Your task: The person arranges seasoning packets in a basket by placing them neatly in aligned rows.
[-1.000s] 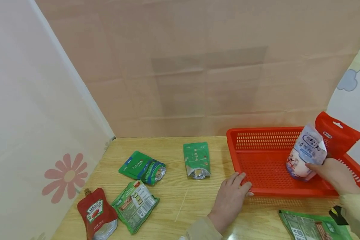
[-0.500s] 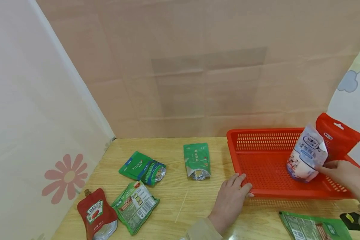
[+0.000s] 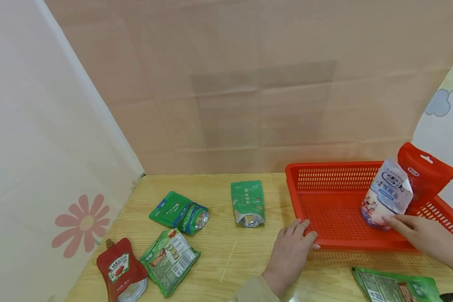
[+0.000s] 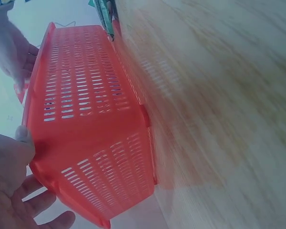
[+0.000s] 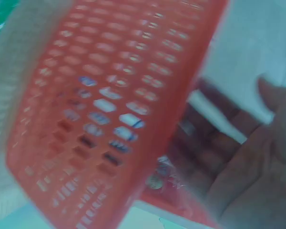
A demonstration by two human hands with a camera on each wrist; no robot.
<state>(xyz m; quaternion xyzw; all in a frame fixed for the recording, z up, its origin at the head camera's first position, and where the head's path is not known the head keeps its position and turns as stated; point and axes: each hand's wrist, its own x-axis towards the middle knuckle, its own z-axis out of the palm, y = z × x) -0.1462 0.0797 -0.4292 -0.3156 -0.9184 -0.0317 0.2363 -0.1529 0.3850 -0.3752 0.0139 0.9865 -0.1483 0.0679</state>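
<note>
My left hand (image 3: 288, 256) grips the near left corner of a red plastic basket (image 3: 330, 243), thumb and fingers on either side of its rim. In the left wrist view the thumb lies against the rim of the slotted wall. My right hand (image 3: 424, 233) is over the basket's near right side, fingers loosely extended. Its fingertips overlap the lower front of a white and purple pouch (image 3: 389, 188); whether they touch is unclear. That pouch leans upright inside, against a red pouch (image 3: 424, 167) with a hang hole. The right wrist view shows the fingers spread.
Left on the wooden table are a red ketchup pouch (image 3: 118, 264), a green food packet (image 3: 170, 260) and a folded green-blue pouch (image 3: 177, 209). A green pouch (image 3: 248, 201) lies mid-table. Another green packet (image 3: 396, 285) lies before the basket. A cloth wall (image 3: 226, 105) stands behind.
My right hand first drew back to the right from the white and purple pouch, then came back lower toward its front. My left hand and the basket stay in place.
</note>
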